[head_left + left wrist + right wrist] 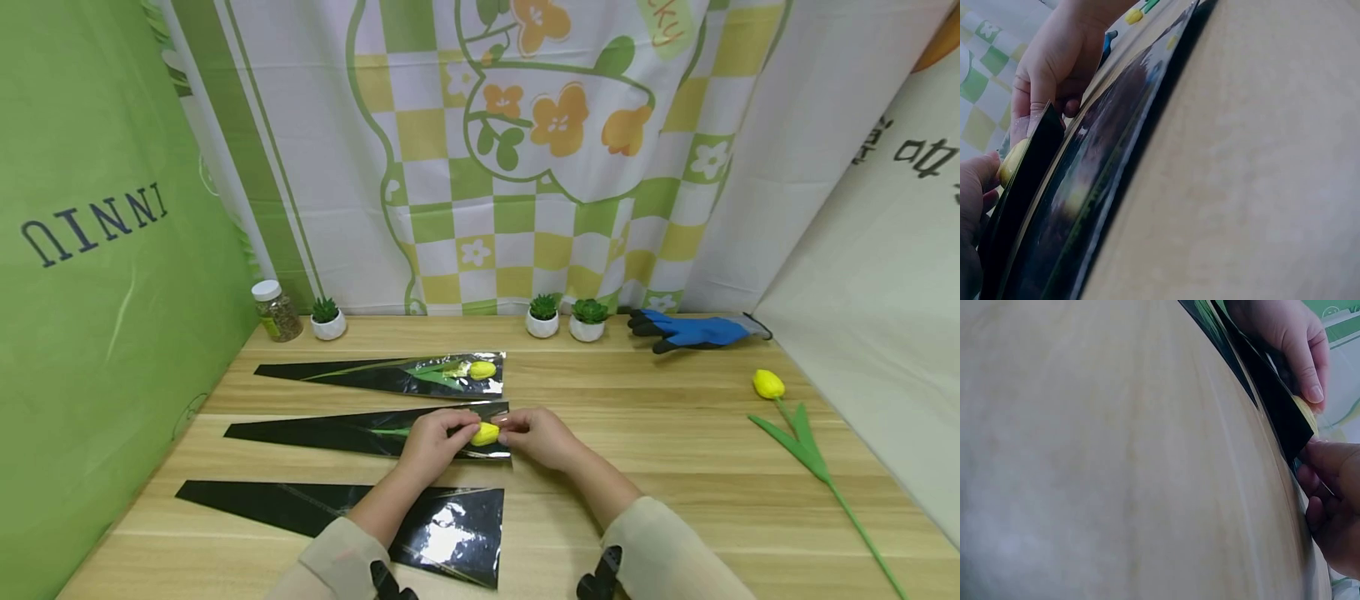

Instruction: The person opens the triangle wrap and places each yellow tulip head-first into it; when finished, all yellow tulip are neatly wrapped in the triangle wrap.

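A yellow artificial tulip (486, 433) lies in the middle black flower sleeve (315, 431), its head at the wide end. My left hand (435, 440) pinches at the tulip head with thumb and forefinger from the left. At the sleeve's wide end, my right hand (546, 437) pinches the edge, with clear film showing by its fingers. The right wrist view shows the right hand (1338, 503) at the sleeve corner (1297, 434), just below the left hand (1294, 340). In the left wrist view the tulip head (1013, 164) sits between both hands.
Behind lies a sleeve (360, 375) holding another yellow tulip; in front, a flat black sleeve (457, 525) lies under the left forearm. A loose tulip (802, 442) rests at the right. Along the back stand a jar (277, 312), several potted succulents (542, 317) and a blue glove (697, 331).
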### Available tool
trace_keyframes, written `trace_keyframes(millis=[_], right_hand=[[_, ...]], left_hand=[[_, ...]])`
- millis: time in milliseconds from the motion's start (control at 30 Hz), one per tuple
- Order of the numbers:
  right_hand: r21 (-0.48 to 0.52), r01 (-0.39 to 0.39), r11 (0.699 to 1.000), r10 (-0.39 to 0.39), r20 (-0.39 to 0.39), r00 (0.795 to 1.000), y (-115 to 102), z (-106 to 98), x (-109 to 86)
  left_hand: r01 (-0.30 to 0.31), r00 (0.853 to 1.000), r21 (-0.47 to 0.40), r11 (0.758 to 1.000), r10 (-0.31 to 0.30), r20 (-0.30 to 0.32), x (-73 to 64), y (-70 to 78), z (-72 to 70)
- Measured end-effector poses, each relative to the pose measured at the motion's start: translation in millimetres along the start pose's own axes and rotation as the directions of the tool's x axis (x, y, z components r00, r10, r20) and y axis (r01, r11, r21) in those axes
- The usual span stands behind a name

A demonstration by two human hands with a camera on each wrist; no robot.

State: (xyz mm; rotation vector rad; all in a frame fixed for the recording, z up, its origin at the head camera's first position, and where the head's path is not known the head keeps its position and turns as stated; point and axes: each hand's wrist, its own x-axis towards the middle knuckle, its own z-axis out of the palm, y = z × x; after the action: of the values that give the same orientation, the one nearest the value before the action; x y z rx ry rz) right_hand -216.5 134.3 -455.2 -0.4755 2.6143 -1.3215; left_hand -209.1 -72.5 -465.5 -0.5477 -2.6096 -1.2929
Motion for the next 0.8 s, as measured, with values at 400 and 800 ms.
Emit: trace_keyframes(millis=[400, 800], right_hand=[[-0.043, -0.105, 0.994, 0.1, -0.094, 0.99, 2.2, -8.9, -10.6], [0.058, -0.212, 0.976, 0.218, -0.137, 0.966, 20.1, -45.8, -37.1]], left_hand=[[-0.022, 0.999, 0.02, 1.0, 0.021, 0.032, -0.8, -4.7, 0.8], [-0.033, 0.995, 0.058, 0.998, 0.027, 0.098, 6.3, -13.3, -11.6]])
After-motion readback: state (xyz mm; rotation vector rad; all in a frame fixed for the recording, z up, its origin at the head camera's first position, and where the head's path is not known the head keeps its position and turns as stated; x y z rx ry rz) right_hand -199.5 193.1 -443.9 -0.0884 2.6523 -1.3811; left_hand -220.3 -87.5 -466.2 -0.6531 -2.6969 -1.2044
